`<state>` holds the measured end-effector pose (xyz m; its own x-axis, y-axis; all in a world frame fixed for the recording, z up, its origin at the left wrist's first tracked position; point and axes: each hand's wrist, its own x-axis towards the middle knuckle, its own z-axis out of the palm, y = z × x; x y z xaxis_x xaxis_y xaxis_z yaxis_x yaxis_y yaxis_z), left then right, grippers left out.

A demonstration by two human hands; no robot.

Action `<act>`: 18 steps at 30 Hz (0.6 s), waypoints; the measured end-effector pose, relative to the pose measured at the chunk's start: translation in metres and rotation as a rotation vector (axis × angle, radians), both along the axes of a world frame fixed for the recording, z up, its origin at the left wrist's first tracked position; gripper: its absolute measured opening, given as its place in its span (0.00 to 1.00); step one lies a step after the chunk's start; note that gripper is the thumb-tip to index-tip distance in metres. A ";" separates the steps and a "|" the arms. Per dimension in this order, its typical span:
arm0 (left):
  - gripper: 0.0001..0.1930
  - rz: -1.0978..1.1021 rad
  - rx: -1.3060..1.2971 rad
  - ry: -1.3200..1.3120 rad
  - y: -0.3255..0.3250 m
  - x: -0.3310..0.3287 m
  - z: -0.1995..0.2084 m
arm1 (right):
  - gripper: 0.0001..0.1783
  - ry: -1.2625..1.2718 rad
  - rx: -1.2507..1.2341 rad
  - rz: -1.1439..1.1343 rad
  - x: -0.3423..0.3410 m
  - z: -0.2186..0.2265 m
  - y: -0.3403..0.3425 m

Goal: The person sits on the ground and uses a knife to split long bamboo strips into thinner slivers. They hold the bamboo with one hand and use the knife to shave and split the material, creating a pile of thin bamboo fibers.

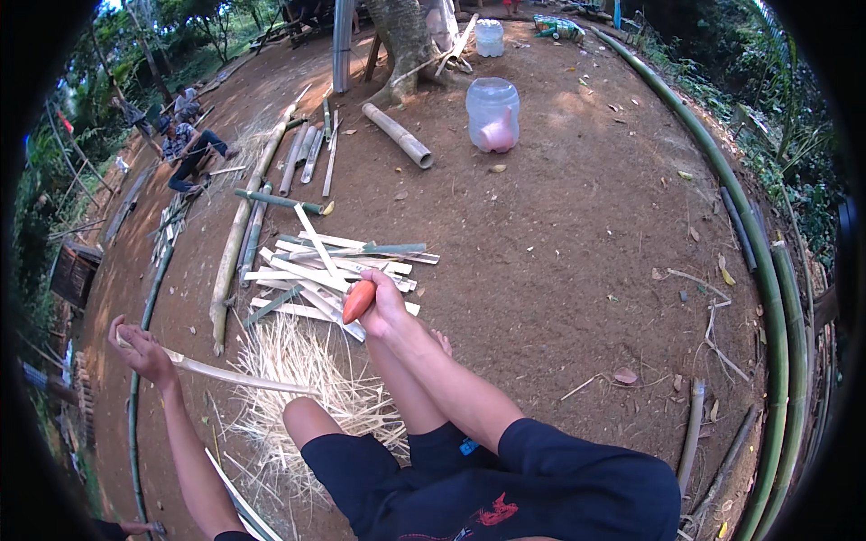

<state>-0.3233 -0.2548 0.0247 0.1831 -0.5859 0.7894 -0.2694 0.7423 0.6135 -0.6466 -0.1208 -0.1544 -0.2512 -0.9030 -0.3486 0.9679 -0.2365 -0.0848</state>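
My left hand, raised at the left, is closed around one end of a long pale bamboo strip. The strip's other end reaches my bent knee. In front of me, my right hand grips a smooth reddish-brown wooden handle with a tapered end. Any blade on that handle cannot be made out. Just beyond the right hand lies a loose pile of split bamboo strips, some pale and some green. Thin bamboo shavings are heaped on the ground by my legs.
Bamboo poles lie to the left, and a cut bamboo tube rests near a tree trunk. A clear plastic container stands ahead. Long green bamboo edges the right. Another person sits far left.
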 end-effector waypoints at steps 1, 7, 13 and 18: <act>0.12 0.001 0.003 -0.006 0.000 0.002 0.000 | 0.13 -0.005 -0.006 0.002 0.001 0.000 0.000; 0.12 -0.006 0.016 0.020 0.002 -0.001 0.002 | 0.13 -0.003 0.001 -0.004 0.001 -0.002 -0.003; 0.11 0.022 -0.030 -0.029 -0.004 0.001 -0.001 | 0.13 -0.008 -0.014 0.011 0.001 0.001 0.001; 0.11 -0.023 -0.004 -0.017 -0.003 -0.005 -0.003 | 0.12 -0.013 -0.001 -0.006 -0.002 0.003 0.004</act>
